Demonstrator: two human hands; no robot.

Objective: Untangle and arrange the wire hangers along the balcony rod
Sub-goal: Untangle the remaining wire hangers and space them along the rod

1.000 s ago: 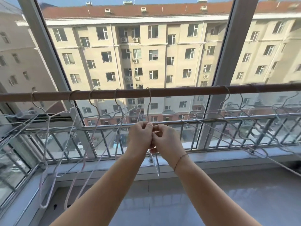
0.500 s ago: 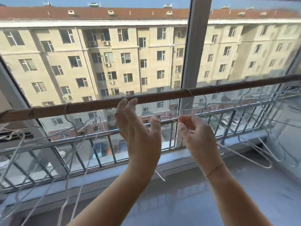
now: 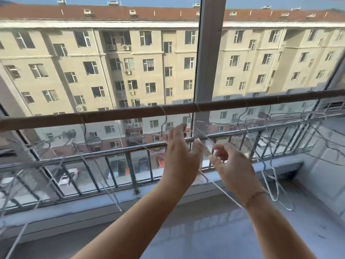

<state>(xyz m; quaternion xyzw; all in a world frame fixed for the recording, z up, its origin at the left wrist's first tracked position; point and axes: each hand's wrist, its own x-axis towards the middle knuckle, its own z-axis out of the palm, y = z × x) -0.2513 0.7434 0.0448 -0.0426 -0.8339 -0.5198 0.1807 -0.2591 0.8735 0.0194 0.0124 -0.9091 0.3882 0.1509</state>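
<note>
hangers (image 3: 276, 165) on rod (image 3: 130, 114)

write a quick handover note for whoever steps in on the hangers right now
Left hand: open, fingers spread, just behind a hanger wire, no clear grip.
Right hand: fingertips pinching a thin hanger wire that slopes down past the wrist.
Rod: one hook hangs near the middle; spaced hangers to the left.
Left to do: the tangled bunch at the right end needs separating and spacing.

Brown balcony rod (image 3: 130, 114), slanting, wire hangers (image 3: 248, 116) hooked along it
</note>
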